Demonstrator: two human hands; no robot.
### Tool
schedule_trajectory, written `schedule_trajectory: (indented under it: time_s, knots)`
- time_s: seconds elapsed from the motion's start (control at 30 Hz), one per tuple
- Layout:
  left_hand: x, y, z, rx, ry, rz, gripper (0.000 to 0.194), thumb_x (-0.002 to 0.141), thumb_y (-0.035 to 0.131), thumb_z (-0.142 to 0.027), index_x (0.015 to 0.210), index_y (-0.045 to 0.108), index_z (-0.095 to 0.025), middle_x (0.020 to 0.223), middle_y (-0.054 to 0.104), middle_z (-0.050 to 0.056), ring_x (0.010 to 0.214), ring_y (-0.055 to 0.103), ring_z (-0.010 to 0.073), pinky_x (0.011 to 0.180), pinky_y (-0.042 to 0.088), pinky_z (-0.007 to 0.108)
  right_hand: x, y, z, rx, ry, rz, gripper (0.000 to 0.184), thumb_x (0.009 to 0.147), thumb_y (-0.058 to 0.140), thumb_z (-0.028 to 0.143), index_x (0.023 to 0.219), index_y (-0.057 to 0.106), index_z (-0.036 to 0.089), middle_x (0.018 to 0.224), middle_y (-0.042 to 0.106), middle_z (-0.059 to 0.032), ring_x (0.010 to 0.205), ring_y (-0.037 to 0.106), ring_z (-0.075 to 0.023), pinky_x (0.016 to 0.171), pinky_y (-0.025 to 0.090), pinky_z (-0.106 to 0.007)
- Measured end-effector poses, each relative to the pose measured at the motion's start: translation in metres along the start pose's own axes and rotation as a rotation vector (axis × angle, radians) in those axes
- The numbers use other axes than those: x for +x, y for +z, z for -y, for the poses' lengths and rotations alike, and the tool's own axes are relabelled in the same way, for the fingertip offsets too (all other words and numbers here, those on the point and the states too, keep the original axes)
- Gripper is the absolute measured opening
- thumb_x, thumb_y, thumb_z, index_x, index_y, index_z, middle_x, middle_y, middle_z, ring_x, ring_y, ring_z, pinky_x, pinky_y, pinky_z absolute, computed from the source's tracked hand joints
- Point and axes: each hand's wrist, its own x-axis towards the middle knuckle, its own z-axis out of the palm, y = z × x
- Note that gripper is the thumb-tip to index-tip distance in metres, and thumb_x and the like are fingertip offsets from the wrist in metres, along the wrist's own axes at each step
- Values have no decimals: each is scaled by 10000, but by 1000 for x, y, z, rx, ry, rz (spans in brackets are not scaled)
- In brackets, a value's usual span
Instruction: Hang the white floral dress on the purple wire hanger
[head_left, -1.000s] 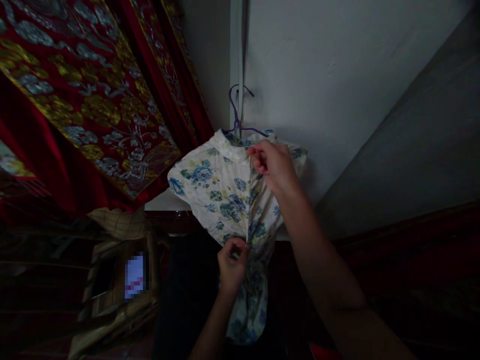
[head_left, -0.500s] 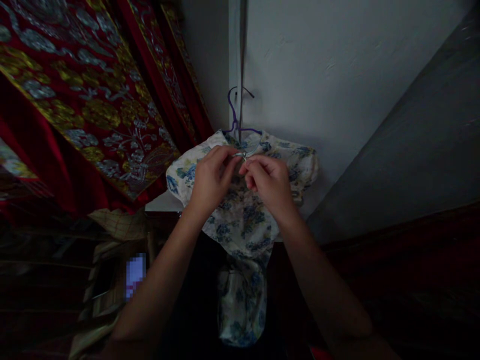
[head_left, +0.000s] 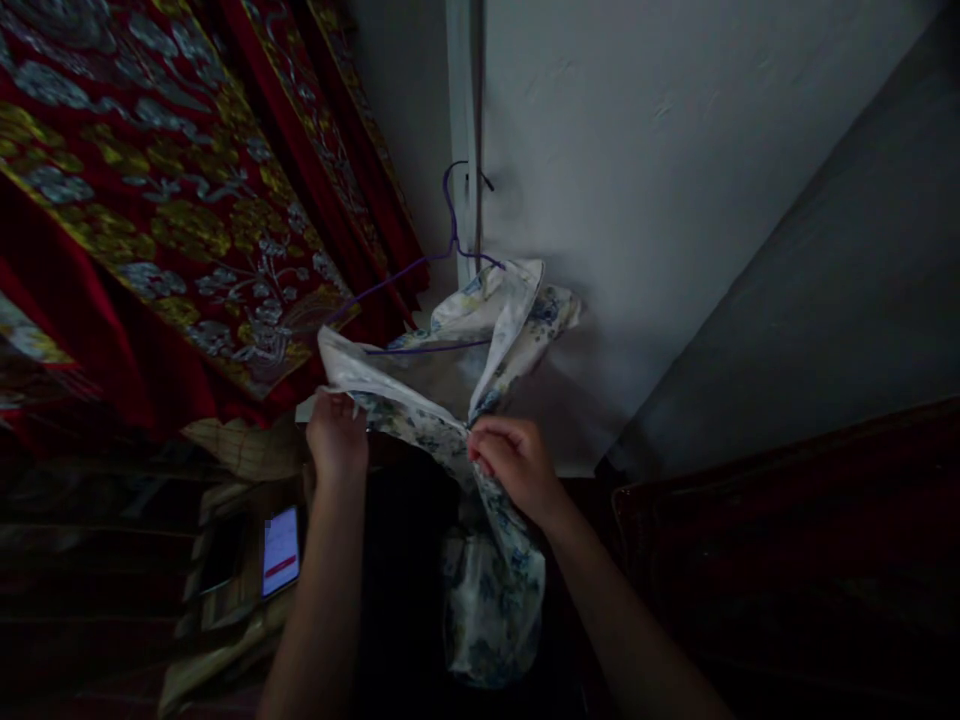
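Observation:
A white garment with a blue floral print [head_left: 499, 605], perhaps a blouse or dress, hangs partly on a purple wire hanger [head_left: 427, 351]. Its front is pulled open, and the hanger's left arm and bottom bar lie bare. At the left, my left hand [head_left: 339, 435] is closed on the shoulder or sleeve cloth, drawn low and outward. My right hand [head_left: 517, 465] pinches the garment's front edge near the middle. The right shoulder still rests over the hanger. The lower part drapes down in front of my body.
The hanger's hook sits at a pale vertical strip [head_left: 465, 110] by the white wall [head_left: 615, 190]. Red cloth with gold and silver embroidery [head_left: 195, 200] hangs at the left. A lit phone [head_left: 280, 552] lies on a wooden surface at lower left. Dark red furniture or cloth stands lower right.
My hands have moved down and apart from the neckline. The garment's front has opened, and its left shoulder has come off the hanger's arm.

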Motion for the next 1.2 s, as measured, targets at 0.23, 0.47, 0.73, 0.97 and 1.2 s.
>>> schedule_trajectory:
  time_s: [0.23, 0.47, 0.73, 0.97, 1.2]
  knots:
    - [-59, 27, 25, 267, -83, 201, 259, 703, 831, -367, 771, 675, -172, 696, 631, -15, 716, 593, 161, 725, 485, 262, -29, -12, -10, -66, 150, 69, 272, 814, 568, 334, 581, 591, 195, 476, 457, 40, 455, 407, -104, 463, 292, -229]
    - [-88, 79, -49, 219, 88, 652, 173, 932, 665, -389, 893, 684, -221, 880, 676, 31, 830, 647, 185, 791, 522, 285, -8, -12, -18, -58, -58, -148, 527, 921, 478, 719, 942, 716, 250, 909, 716, -58, 970, 653, -242, 922, 509, -367]
    - [-89, 85, -36, 186, 133, 755, 556, 1035, 384, -553, 1531, 377, -302, 1434, 609, 117, 1405, 502, 240, 1203, 319, 457, -30, -14, 1, 298, 156, 33, 750, 670, 587, 911, 968, 731, 238, 796, 718, -88, 818, 707, -276, 699, 578, -378]
    - [-126, 65, 7, 417, -6, 1167, 308, 874, 681, -521, 1039, 771, -278, 954, 776, 85, 967, 726, 282, 1046, 492, 442, -47, -66, 45, -211, 157, 371, 203, 689, 823, 347, 654, 696, 192, 601, 621, 9, 524, 511, -131, 467, 403, -229]
    - [-103, 2, 5, 788, 166, 971, 280, 936, 631, -382, 728, 744, -231, 693, 701, 45, 749, 646, 226, 717, 514, 290, 21, -92, 42, -346, -221, -327, 309, 728, 790, 318, 1006, 711, 208, 736, 697, -11, 551, 563, -157, 498, 396, -246]
